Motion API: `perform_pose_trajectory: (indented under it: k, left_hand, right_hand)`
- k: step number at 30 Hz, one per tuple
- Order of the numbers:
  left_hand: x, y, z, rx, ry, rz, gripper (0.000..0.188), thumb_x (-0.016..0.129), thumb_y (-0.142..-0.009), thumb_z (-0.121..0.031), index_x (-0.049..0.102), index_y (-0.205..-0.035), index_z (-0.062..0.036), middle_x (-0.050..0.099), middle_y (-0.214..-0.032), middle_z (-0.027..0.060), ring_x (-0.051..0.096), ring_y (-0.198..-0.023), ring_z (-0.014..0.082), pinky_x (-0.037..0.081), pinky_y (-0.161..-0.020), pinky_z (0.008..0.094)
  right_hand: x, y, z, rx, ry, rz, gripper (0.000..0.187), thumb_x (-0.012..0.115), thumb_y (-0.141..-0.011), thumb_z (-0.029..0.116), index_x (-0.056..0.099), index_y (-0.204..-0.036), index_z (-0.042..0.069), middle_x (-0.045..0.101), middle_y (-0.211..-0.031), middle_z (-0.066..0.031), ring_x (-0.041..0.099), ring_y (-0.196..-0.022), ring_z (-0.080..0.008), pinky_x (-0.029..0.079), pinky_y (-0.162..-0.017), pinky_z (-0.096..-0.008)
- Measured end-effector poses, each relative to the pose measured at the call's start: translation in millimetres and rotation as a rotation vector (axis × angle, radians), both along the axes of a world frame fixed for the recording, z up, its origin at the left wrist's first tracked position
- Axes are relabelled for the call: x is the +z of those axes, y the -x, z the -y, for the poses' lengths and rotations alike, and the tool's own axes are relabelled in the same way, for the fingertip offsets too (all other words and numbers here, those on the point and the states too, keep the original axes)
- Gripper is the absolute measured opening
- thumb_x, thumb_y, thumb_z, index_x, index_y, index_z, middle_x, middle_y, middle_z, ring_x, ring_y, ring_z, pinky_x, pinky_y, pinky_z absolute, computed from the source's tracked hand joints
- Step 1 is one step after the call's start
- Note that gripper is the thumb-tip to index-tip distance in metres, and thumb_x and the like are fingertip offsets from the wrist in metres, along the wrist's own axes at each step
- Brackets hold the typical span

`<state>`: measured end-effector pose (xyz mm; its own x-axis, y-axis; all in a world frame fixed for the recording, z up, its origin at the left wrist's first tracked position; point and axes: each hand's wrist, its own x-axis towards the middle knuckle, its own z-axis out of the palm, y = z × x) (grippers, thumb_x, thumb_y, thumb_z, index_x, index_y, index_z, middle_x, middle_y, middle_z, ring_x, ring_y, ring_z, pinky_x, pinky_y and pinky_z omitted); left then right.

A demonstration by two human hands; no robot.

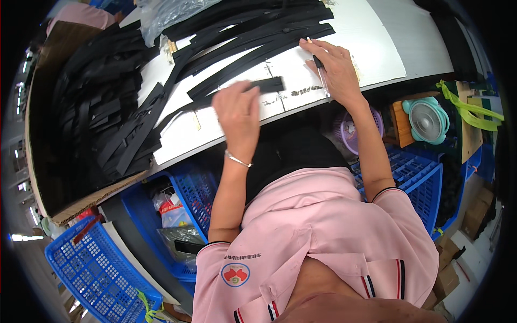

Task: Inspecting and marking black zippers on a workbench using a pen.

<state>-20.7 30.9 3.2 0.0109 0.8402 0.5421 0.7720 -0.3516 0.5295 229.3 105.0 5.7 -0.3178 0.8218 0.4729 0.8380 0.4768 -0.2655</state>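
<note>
My left hand (235, 112), slightly blurred, is closed over a flat black strap (271, 84) near the front of the white table. The strap's cut end points right past my fingers, and its other part runs left toward the pile. Farther right, my right hand (338, 70) has a pen (322, 75) with a clear barrel and black upper part tucked in it. Its index fingertip, with something pale at it, reaches near the ends of several black straps (258, 51) spread across the table.
A cardboard box (40, 134) full of black straps stands at the left. Clear plastic (172, 19) lies at the back. Below the table are a blue crate (102, 269), a purple basket (362, 129) and a teal fan (427, 119). The white table's front edge (194, 148) runs before me.
</note>
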Motion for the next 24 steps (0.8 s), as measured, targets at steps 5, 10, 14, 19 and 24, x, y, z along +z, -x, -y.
perform_pose_trajectory:
  k: [5,10,14,19,24]
  left_hand:
    - [-4.5,-37.2,6.0,-0.075,0.004,-0.08,0.021,0.073,-0.09,-0.005,0.076,-0.11,-0.0059,0.072,-0.119,0.0086,0.063,-0.122,0.0297,0.04,-0.111,0.047]
    - [-4.4,-46.4,1.7,-0.148,0.065,-0.117,0.031,0.068,-0.094,-0.008,0.071,-0.125,-0.006,0.066,-0.133,0.0117,0.058,-0.13,0.0314,0.036,-0.115,0.0488]
    - [-0.7,-49.8,3.4,-0.188,0.049,-0.146,0.04,0.067,-0.095,-0.009,0.064,-0.135,-0.0045,0.062,-0.14,0.0134,0.053,-0.136,0.0336,0.033,-0.117,0.05]
    - [-2.7,-45.7,14.6,-0.15,0.138,-0.202,0.052,0.065,-0.098,-0.013,0.052,-0.146,-0.0001,0.055,-0.149,0.0175,0.045,-0.145,0.0358,0.026,-0.121,0.0543]
    - [-3.9,-43.0,22.7,-0.101,0.171,-0.305,0.05,0.065,-0.1,-0.022,0.055,-0.143,-0.0004,0.055,-0.15,0.0153,0.042,-0.147,0.0364,0.02,-0.122,0.061]
  right_hand:
    - [-2.6,-4.4,0.9,0.046,-0.074,-0.237,0.033,0.075,-0.091,0.01,0.071,-0.124,0.012,0.075,-0.112,-0.0078,0.068,-0.106,-0.0243,0.046,-0.097,-0.0383]
    - [2.5,3.1,35.5,0.106,-0.132,-0.356,0.026,0.077,-0.086,0.005,0.073,-0.112,0.007,0.075,-0.108,-0.0075,0.069,-0.099,-0.0267,0.049,-0.094,-0.0391]
    - [-1.1,11.8,60.6,0.113,-0.093,-0.138,0.051,0.08,-0.082,0.007,0.064,-0.131,0.006,0.07,-0.129,-0.0092,0.065,-0.122,-0.0275,0.043,-0.108,-0.0483]
    - [-4.8,-11.0,59.3,0.089,-0.108,-0.07,0.056,0.082,-0.082,0.011,0.06,-0.133,0.006,0.069,-0.131,-0.0095,0.063,-0.127,-0.0258,0.039,-0.112,-0.0508]
    - [-6.3,-45.6,63.6,-0.035,-0.147,0.016,0.047,0.081,-0.084,0.013,0.062,-0.126,0.007,0.069,-0.129,-0.0067,0.062,-0.128,-0.0238,0.036,-0.115,-0.0493]
